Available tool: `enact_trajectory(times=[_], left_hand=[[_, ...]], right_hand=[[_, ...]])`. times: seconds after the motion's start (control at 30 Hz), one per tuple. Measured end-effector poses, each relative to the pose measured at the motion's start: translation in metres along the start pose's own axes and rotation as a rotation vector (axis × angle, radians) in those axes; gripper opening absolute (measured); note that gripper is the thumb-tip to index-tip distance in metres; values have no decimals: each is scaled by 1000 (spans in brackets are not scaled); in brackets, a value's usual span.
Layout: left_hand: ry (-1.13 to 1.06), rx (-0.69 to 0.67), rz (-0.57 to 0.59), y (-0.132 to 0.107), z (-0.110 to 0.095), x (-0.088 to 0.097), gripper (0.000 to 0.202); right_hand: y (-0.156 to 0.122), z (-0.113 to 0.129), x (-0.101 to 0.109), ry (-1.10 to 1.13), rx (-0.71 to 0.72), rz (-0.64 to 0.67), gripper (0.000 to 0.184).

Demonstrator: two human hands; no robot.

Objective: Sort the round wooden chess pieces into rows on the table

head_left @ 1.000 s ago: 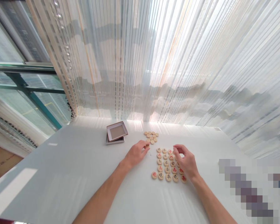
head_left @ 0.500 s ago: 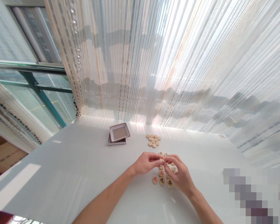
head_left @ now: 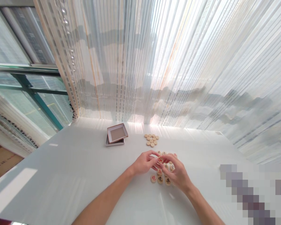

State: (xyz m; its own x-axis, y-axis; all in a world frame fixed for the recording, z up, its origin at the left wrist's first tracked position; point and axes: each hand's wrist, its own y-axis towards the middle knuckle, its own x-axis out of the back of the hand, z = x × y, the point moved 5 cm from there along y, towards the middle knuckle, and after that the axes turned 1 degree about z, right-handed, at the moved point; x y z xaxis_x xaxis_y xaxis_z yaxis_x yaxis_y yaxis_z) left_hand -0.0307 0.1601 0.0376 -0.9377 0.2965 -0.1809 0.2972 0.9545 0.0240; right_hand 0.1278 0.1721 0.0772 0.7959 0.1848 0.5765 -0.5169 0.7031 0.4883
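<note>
Between the fingertips of both hands is a round Chinese chess piece (head_left: pixel 160 160) with a red character facing up toward me. My left hand (head_left: pixel 144 162) pinches it from the left, and my right hand (head_left: pixel 175 170) grips it from the right. Several more pieces lie face up in rows beneath and around the hands, partly hidden by them. Among these are a red-marked piece (head_left: pixel 153 178) at the near left, a black-marked piece (head_left: pixel 160 179) beside it, and another black-marked piece (head_left: pixel 168 181) to the right.
Farther back on the white table (head_left: pixel 84 175) lies a cluster of plain-faced round pieces (head_left: pixel 152 139). To its left, a shallow box lid (head_left: pixel 117 133) rests tilted on a box tray (head_left: pixel 114 144). A striped sheer curtain (head_left: pixel 135 78) hangs along the far edge.
The held piece has turned from nearly edge-on to showing its red face. Both hands remain close together over the rows. The whole view has shifted slightly.
</note>
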Motion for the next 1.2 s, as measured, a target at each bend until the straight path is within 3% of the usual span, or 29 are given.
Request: enact_trajectory(times=[0.13,0.33,0.7,0.93,1.2], left_hand=[[14,-3,-4,0,0,1,43],[13,-32,-110,4,5,7,39],[-103,-83,-248,4,-10,23,43],[-132,-83,-203,2,-9,14,38],[11,-92,-181,1,-4,5,32]], right_hand=[[0,1,-1,22,11,33,19],[-2,-1,-2,18,16,66,24],[0,-9,19,-31,-77,-95,20],[0,-9,16,-18,-65,-68,20],[-2,-3,1,0,21,20,22]])
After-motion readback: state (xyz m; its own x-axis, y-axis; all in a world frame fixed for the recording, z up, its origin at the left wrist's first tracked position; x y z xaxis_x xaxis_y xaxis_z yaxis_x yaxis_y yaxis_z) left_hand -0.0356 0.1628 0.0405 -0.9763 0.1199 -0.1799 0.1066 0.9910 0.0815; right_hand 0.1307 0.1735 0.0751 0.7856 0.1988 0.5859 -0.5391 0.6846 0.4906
